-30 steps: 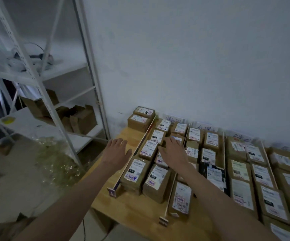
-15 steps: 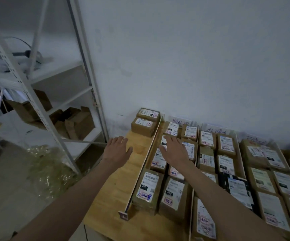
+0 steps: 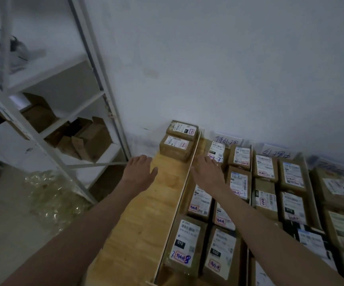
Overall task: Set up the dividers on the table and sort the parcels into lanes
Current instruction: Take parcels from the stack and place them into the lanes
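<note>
A wooden table holds several brown labelled parcels in lanes. A thin white divider runs from the front edge to the wall. Left of it, two parcels sit against the wall. My left hand hovers flat and empty over the bare left lane, just in front of them. My right hand is spread, palm down, over the parcels right of the divider, near a labelled parcel. Further dividers separate the lanes to the right.
A white metal shelf rack stands left of the table with cardboard boxes on it. Crumpled clear plastic lies on the floor. Handwritten paper lane labels lean against the white wall.
The view has closed in on the table and shifted left. Both hands have reached farther toward the wall, the left nearing the two parcels.
</note>
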Action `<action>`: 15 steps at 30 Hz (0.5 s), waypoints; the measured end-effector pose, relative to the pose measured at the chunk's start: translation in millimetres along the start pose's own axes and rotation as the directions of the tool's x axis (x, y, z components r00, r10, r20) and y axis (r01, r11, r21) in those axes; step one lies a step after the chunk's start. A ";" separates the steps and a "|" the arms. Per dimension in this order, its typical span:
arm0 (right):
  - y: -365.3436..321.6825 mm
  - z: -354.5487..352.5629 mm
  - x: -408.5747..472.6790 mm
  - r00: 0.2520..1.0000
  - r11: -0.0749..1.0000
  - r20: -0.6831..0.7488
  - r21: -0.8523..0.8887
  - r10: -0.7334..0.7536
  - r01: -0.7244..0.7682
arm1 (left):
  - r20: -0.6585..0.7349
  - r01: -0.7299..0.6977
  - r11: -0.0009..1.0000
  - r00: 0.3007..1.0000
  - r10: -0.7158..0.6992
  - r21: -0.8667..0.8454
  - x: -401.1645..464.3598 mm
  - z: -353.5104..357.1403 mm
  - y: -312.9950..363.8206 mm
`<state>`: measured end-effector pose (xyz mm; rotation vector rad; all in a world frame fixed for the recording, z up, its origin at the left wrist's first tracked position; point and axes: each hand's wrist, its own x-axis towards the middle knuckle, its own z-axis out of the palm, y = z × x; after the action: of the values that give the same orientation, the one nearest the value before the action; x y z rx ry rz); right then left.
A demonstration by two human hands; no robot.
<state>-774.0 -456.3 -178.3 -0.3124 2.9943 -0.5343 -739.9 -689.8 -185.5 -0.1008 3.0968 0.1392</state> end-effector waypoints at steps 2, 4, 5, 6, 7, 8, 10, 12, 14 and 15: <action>-1.6 5.1 17.3 1.000 1.000 0.009 0.000 0.025 -0.025 | 0.015 0.003 1.000 1.000 -0.002 -0.004 20.3 3.4 -4.7; -3.5 13.7 38.7 0.999 0.999 0.015 0.007 0.051 -0.051 | 0.028 -0.013 1.000 1.000 0.013 0.006 45.6 8.9 -12.1; -4.6 18.4 49.1 0.998 0.998 0.014 0.018 0.066 -0.066 | 0.033 -0.028 1.000 0.999 0.027 0.013 58.8 11.8 -15.6; -5.8 22.9 58.9 0.996 0.996 0.015 0.032 0.087 -0.088 | 0.040 -0.042 0.999 0.998 0.041 0.016 72.2 14.1 -18.7; -7.4 27.0 68.4 0.993 0.992 0.020 0.046 0.113 -0.114 | 0.046 -0.054 0.998 0.997 0.054 0.014 85.8 16.0 -21.5; -8.4 32.0 78.2 0.991 0.989 0.022 0.053 0.134 -0.135 | 0.049 -0.069 0.998 0.996 0.068 0.014 100.1 18.6 -24.2; -8.4 44.0 98.9 0.985 0.984 0.022 0.055 0.170 -0.171 | 0.059 -0.103 0.995 0.993 0.103 0.007 129.8 26.0 -29.0; -5.7 57.5 121.8 0.977 0.975 0.024 0.064 0.213 -0.214 | 0.083 -0.138 0.990 0.987 0.139 -0.017 161.0 38.1 -33.4; -1.8 71.8 144.8 0.966 0.963 0.031 0.083 0.256 -0.257 | 0.095 -0.176 0.984 0.979 0.179 -0.034 190.2 53.3 -37.9; 0.7 79.4 156.4 0.962 0.958 0.035 0.084 0.271 -0.273 | 0.102 -0.193 0.980 0.975 0.197 -0.042 203.9 61.4 -39.6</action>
<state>-917.4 -515.6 -260.1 0.0998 2.9112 -0.6247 -938.3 -736.4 -258.9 0.2038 2.9932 0.1927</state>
